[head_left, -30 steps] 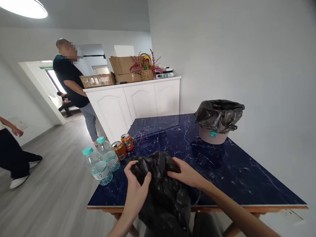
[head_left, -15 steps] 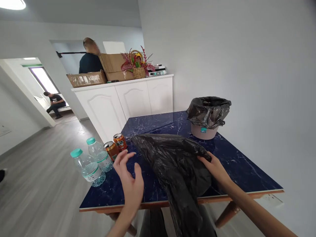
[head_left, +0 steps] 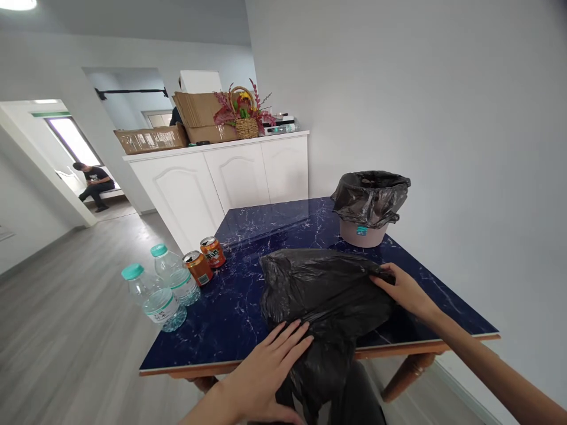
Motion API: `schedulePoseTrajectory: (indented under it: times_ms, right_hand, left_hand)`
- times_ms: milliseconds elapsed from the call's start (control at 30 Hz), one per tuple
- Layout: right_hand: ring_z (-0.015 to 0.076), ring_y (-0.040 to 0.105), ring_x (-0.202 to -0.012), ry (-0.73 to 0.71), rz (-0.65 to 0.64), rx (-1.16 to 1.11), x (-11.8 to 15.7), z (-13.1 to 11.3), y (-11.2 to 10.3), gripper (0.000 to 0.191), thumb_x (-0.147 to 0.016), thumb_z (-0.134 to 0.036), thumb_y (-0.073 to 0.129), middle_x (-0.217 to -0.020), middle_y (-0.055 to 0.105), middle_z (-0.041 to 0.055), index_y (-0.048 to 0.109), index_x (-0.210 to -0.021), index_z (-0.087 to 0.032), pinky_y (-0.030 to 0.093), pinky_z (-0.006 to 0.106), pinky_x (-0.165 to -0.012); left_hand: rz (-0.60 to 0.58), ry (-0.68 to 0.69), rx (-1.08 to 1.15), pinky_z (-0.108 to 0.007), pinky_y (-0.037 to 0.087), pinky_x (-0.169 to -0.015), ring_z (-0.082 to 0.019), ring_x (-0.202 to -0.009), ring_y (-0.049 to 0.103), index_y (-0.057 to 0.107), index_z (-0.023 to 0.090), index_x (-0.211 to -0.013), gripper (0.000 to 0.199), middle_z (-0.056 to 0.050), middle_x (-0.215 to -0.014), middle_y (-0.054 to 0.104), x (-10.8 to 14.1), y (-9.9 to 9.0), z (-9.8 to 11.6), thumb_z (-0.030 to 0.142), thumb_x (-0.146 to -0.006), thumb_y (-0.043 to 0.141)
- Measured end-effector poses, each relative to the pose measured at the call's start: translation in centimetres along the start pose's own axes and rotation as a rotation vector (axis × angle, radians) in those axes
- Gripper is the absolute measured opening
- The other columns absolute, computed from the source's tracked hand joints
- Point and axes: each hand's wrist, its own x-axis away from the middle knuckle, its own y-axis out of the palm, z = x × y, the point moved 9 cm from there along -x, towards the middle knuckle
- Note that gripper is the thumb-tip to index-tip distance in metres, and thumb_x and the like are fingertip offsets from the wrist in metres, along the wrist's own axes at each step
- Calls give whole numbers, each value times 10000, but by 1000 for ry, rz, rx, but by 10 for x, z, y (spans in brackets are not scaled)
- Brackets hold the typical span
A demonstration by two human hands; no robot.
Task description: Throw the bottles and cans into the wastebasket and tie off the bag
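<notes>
A crumpled black plastic bag (head_left: pixel 328 289) lies on the dark blue marbled table (head_left: pixel 230 313), and its lower part hangs over the front edge. My right hand (head_left: pixel 405 289) pinches the bag's right end between thumb and fingers. Spread flat, my left hand (head_left: pixel 277 366) rests against the bag's front left part near the table edge, its fingers stretched out. Behind the bag stands a pinkish bin (head_left: pixel 363 235), lined with another black plastic bag (head_left: pixel 374 203) folded over its rim.
Two clear water bottles (head_left: pixel 162 304) (head_left: pixel 179 280) and two orange cans (head_left: pixel 198 268) (head_left: pixel 213 252) stand along the table's left edge. Farther back, a white cabinet (head_left: pixel 177 195) carries cardboard boxes (head_left: pixel 150 140) and a flower basket (head_left: pixel 247 128). One person (head_left: pixel 95 183) sits in the far room.
My left hand has moved right and down from beside the cans onto the bag. The bag's left end has drawn right, and my right hand has shifted slightly right with its end.
</notes>
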Motion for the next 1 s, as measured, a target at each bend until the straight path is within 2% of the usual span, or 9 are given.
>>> schedulePoseTrajectory:
  times_ms: [133,267,333,433,500,600,700,867,1000]
  right_hand:
    - [321,731,-956,-4,73,136,-3,12,-17,426,-789,-596,643,-1009,749,116,630,-1002,-227,560,414,-799]
    - [321,695,-1092,-347,247,280,30,-46,-34,491,-910,-536,611,-1233,667,173,587,-1268,-201,563,461,-936]
    - [311,636,-1250,-563,93,315,56,-79,-22,456,-972,-493,603,-1361,635,151,572,-1356,-249,517,464,-1063]
    - [321,561,-1384,-663,-330,378,91,-94,13,604,-963,-521,669,-1509,589,108,500,-1513,-336,492,472,-1116]
    - [346,555,-1394,-634,-471,401,104,-90,27,640,-960,-536,671,-1519,596,112,491,-1545,-349,472,514,-1127]
    - [341,650,-1239,-541,-467,341,99,-84,36,392,-1018,-498,557,-1355,706,122,680,-1342,-315,494,511,-1062]
    - [303,705,-941,-377,-403,211,79,-76,38,376,-1023,-554,483,-1048,782,90,748,-1031,-287,545,417,-844]
    - [240,619,-622,-148,-325,13,50,-62,37,453,-946,-680,507,-677,713,-9,681,-1065,-278,466,343,-626]
    - [242,621,-597,-86,-260,5,41,-46,39,438,-936,-657,523,-760,775,7,624,-1118,-272,442,346,-598]
  left_hand:
    - [43,-85,-86,-567,192,-1329,-326,-1629,176,45,302,-1710,1172,-70,-1771,170,9,15,-16,92,-798,749]
    - [199,-86,24,-524,272,-1311,-246,-1574,364,342,333,-1632,1044,-16,-1677,438,16,6,-21,-86,-685,472]
    - [302,-76,158,-473,390,-1245,-238,-1465,523,485,305,-1546,913,-41,-1550,601,21,-13,-22,-63,-711,438]
    - [443,-143,382,-370,546,-1036,-256,-1218,691,656,230,-1392,634,-98,-1320,744,29,-49,-25,18,-830,452]
    - [483,-225,529,-299,580,-859,-241,-1005,748,723,198,-1296,458,-83,-1128,794,32,-68,-31,110,-917,481]
    - [557,-342,629,-263,564,-738,-218,-836,737,752,158,-1173,323,-45,-937,791,35,-93,-47,251,-962,526]
    - [687,-481,459,-288,564,-753,-228,-829,734,718,174,-1150,323,-38,-890,774,37,-117,-77,328,-990,483]
    - [616,-827,-3,-406,576,-742,-332,-786,767,458,145,-1497,525,-102,-877,770,29,-140,-128,404,-1041,470]
    - [795,-659,-294,-542,533,-1013,-381,-1184,695,342,108,-1583,610,-223,-1290,696,12,-167,-99,270,-1019,510]
